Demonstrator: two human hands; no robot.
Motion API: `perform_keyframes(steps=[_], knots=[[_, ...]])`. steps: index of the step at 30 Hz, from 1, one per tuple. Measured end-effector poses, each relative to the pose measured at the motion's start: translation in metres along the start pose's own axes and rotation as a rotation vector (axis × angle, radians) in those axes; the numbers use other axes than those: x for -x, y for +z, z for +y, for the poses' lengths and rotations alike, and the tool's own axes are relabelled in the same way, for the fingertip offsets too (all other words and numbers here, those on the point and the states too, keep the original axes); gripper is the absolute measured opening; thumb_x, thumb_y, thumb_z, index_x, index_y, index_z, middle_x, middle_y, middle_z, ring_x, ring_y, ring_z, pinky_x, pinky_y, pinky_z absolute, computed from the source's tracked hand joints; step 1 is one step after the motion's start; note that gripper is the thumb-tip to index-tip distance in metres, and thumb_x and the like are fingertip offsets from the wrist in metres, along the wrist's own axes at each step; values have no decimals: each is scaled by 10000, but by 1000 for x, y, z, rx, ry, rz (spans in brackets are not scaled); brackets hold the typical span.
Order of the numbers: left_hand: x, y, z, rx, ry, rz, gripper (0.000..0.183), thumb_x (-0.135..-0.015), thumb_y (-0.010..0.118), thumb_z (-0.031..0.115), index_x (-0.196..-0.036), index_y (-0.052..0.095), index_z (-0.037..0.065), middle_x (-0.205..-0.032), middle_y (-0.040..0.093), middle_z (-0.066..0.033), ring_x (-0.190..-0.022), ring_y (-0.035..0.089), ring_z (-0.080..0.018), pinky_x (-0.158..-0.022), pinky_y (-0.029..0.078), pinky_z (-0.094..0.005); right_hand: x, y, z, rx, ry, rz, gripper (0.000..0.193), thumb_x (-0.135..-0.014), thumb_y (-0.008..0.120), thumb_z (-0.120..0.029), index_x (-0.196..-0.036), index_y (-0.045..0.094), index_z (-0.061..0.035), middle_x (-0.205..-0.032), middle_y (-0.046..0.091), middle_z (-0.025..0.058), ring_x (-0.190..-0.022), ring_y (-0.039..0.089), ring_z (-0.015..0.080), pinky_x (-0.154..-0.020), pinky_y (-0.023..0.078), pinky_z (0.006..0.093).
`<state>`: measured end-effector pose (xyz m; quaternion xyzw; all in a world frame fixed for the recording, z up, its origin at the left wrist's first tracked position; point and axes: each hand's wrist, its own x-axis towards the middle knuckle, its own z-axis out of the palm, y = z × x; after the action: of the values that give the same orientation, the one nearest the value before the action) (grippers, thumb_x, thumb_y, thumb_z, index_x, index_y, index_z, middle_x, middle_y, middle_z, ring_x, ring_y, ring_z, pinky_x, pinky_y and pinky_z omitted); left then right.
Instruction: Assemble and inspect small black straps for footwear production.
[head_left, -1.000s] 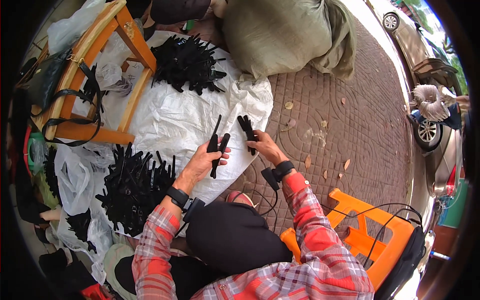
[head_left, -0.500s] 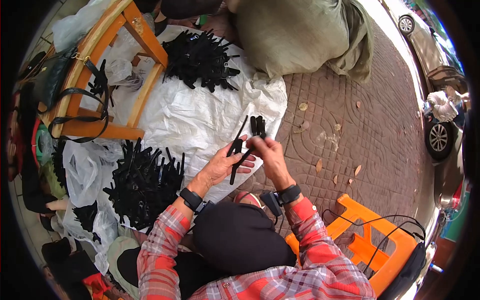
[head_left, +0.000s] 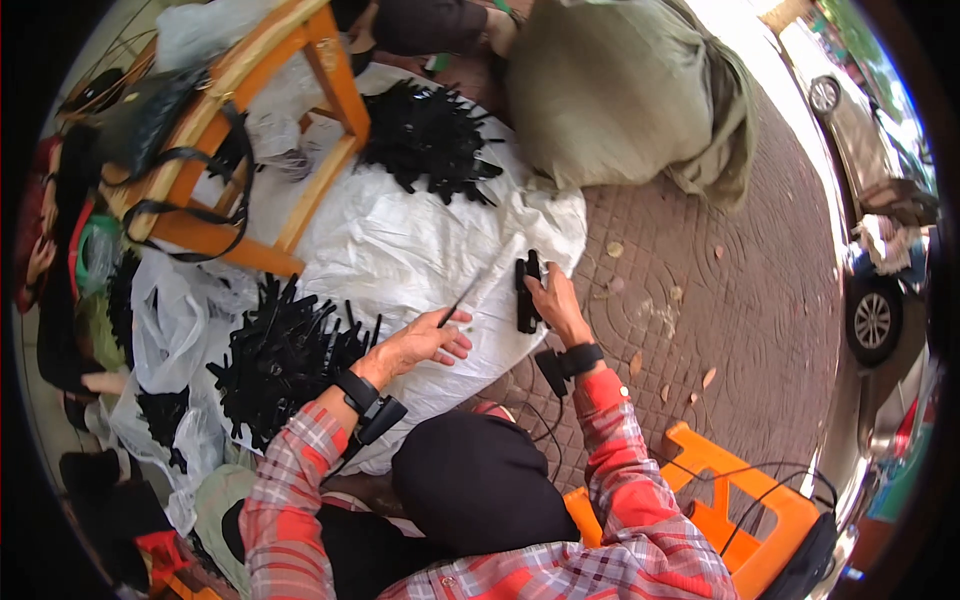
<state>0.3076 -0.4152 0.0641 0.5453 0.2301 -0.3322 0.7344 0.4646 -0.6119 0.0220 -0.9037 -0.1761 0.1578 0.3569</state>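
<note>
left hand (head_left: 435, 338) reaches out over the sheet, and from my end i see its thumb and forefinger pinched on one thin black strip (head_left: 453, 310) that slants up and away to the right; the other fingers are spread. the strip's far end blurs on my feed. right hand (head_left: 558, 305) is bent at a small bundle of black strips (head_left: 526, 292), fingertips against its right side; i cannot tell whether they are clamped on it or only resting there. the two hands are apart, with the bundle between them, over the right part of the white sheet (head_left: 400, 240) and near its edge.

each wrist wears a dark band (head_left: 580, 358), and behind come plaid sleeves (head_left: 300, 470) and a black-clad knee (head_left: 475, 480). just left of the left hand i have a heap of black strips (head_left: 285, 360), and a second heap (head_left: 430, 140) lies at the sheet's far end. clear plastic bags (head_left: 165, 310) sit beside the nearer heap, below a wooden stool (head_left: 325, 180). further out are an olive sack (head_left: 610, 100), brown paving (head_left: 740, 300), an orange plastic stool (head_left: 790, 515) at lower right and parked cars (head_left: 845, 130).
</note>
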Motion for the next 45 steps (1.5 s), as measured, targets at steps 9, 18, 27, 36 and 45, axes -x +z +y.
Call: perform_keyframes(steps=[9,18,27,36,45], knots=[[99,-44,-8,-229,-61,-147,276,-827,603,273,-841,635,-2,-752,649,-96,-625,628,-174,-563,522,-306,75,51,-159,84,-887,-618,395,-745,514,49,-1132,505,-27,-864,502,196,-720,548,393,-601,475,437],[343,-286,-98,191,717,1302,149,-801,570,65,-912,636,-8,-794,638,-81,-698,605,-140,-623,490,-273,71,72,-154,-151,-240,-550,216,-739,528,-85,-894,607,42,-754,624,115,-685,553,147,-631,434,282],[245,-394,-190,-768,-332,1843,264,-799,549,119,-1018,552,-28,-999,566,-169,-1047,542,-325,-777,508,-438,97,76,-142,-61,4,-445,252,-690,593,-175,-854,599,16,-561,471,-13,-466,416,77,-429,327,243],[335,-397,-182,-289,-6,1700,233,-725,518,93,-886,659,0,-866,639,-224,-868,618,-364,-781,482,-420,91,90,-164,-132,-73,-480,259,-700,590,-164,-869,602,32,-641,531,32,-568,458,109,-525,371,266],[404,-227,-79,-65,348,1136,148,-893,519,175,-834,572,50,-578,420,59,-522,393,-39,-481,312,-200,63,95,-297,-103,-935,-520,141,-704,677,-39,-838,632,-32,-739,531,108,-658,545,262,-581,440,319]])
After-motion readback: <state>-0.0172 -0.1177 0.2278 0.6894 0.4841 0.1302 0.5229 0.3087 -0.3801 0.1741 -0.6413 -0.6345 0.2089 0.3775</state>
